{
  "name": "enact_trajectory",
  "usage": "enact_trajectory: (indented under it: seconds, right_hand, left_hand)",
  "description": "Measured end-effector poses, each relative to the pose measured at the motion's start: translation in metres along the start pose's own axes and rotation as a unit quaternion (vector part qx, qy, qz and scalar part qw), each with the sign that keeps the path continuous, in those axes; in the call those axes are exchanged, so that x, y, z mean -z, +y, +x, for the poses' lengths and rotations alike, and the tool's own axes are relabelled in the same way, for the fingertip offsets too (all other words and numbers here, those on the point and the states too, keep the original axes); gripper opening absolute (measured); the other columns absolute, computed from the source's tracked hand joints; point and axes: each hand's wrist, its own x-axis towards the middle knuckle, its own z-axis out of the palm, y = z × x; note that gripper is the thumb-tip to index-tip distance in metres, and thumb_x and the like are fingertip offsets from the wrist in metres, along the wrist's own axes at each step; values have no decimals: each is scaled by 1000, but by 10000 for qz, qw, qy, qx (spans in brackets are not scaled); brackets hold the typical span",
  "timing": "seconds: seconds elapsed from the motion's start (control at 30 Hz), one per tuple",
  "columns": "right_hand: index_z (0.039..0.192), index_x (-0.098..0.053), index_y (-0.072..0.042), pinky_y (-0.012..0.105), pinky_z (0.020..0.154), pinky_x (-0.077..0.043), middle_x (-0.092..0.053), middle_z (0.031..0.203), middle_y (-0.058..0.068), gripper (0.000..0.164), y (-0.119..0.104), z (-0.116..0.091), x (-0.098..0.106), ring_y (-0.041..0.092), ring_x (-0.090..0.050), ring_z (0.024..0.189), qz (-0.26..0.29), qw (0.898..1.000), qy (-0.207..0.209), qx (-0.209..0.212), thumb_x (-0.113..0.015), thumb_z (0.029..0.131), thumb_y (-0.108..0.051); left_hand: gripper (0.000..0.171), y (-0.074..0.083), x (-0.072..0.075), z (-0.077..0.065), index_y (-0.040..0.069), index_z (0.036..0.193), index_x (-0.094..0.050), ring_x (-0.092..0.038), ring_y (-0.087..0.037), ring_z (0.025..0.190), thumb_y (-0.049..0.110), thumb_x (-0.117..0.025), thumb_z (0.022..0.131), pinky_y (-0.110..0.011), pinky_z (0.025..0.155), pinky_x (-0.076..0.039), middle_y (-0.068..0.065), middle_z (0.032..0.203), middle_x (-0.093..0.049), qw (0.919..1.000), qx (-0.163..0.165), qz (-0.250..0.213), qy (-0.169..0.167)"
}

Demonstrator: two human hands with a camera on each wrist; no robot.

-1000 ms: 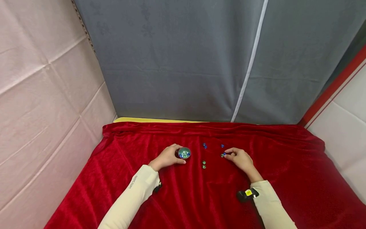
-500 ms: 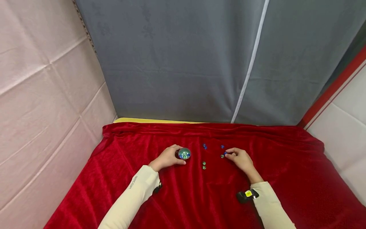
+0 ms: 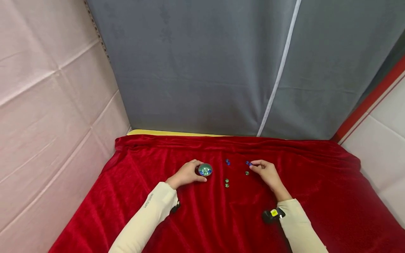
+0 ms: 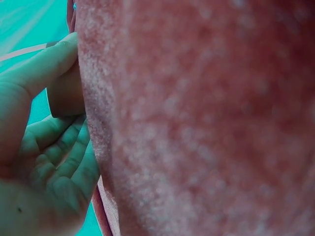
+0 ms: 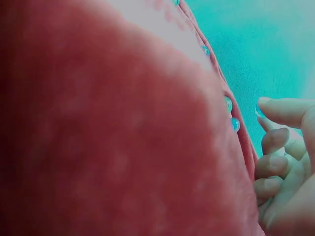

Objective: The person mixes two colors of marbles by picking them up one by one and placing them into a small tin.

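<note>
My left hand (image 3: 187, 173) grips a small round cup (image 3: 205, 165) from its left side, thumb nearer me and fingers behind. Blue and green marbles lie inside it. In the left wrist view the cup's outer wall (image 4: 66, 96) shows between thumb and fingers. Between thumb and forefinger my right hand (image 3: 268, 175) pinches a blue marble (image 3: 250, 164); the right wrist view shows the pinched marble (image 5: 259, 111) held off the cloth. Close to its left is another blue marble (image 3: 247, 162), and a green marble (image 3: 247, 173) lies nearer me.
Between the hands, two blue marbles (image 3: 227, 162) lie farther back and two green marbles (image 3: 226, 183) nearer me. Everything rests on a wrinkled red velvet cloth (image 3: 215, 218). A grey curtain (image 3: 196, 70) hangs behind, with pale walls at both sides.
My right hand has lifted the blue marble away from beside the green one and moved it back toward the other blue marble. The left hand and cup have stayed put.
</note>
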Motion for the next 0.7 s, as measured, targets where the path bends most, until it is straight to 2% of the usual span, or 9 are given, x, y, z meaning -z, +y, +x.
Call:
enact_trajectory:
  seconds: [0.23,0.43,0.7]
  right_hand:
    - [112,-67,5,21,56,-37,-45,60,-10,32,-15,2,-8,3,-41,59,58,9993,-166,317,-69,87,-14]
    - [110,-67,5,22,56,-39,-47,60,-9,30,-30,3,-20,4,-42,58,101,9985,-319,427,-69,87,-13]
    - [106,-69,3,22,52,-34,-47,59,-7,26,-46,4,-42,7,-40,57,73,9969,-501,598,-70,85,-12]
  left_hand:
    - [58,2,0,1,5,122,-61,-59,-21,103,24,-84,73,-38,94,-48,-7,115,-61,10000,36,15,-34]
    - [57,2,0,1,5,122,-61,-59,-21,103,24,-84,73,-38,93,-48,-6,115,-61,10000,31,18,-36]
    - [58,0,0,1,5,123,-60,-59,-21,105,25,-83,74,-38,95,-47,-7,116,-61,10000,43,66,-57]
